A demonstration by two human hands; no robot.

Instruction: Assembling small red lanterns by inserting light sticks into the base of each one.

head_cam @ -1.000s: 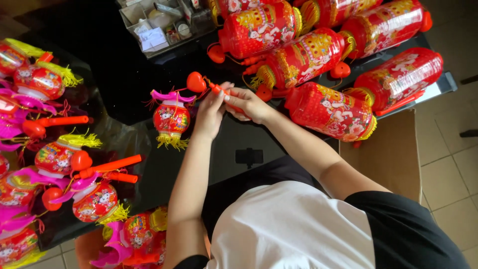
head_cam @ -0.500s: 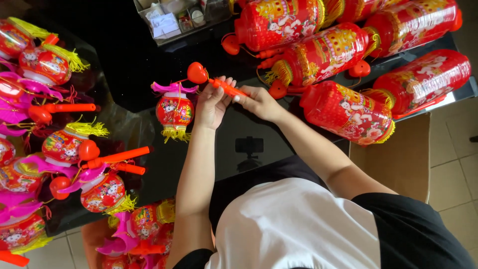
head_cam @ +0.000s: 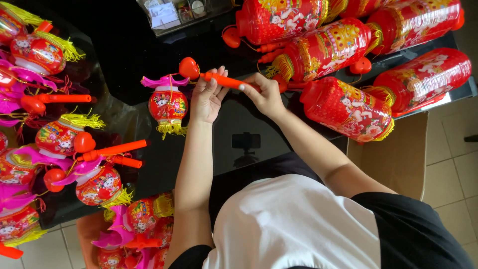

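Presently we find both hands raised over the dark desk (head_cam: 124,55), near its middle, working on one orange handle stick (head_cam: 225,80). Our left hand (head_cam: 208,95) lies against the stick with its fingers stretched out and only loosely curled, the palm turned toward us; it steadies the stick rather than clamps it. Our right hand (head_cam: 266,94) is closed around the stick's other end, fingers wrapped tight. The stick lies nearly level and ends on the left in a round orange knob (head_cam: 188,67).

A small red lantern (head_cam: 168,105) with a pink top frill and a yellow tassel fringe hangs just below that knob, beside the left hand and above the desk.

Large red cylindrical lanterns (head_cam: 346,107) lie packed together along the desk's far right edge, close behind the right hand. More small lanterns with orange sticks (head_cam: 94,164) crowd the left edge. A clear tray of small parts (head_cam: 172,15) sits at the far edge. A brown cardboard box (head_cam: 398,154) stands on the tiled floor at the right.
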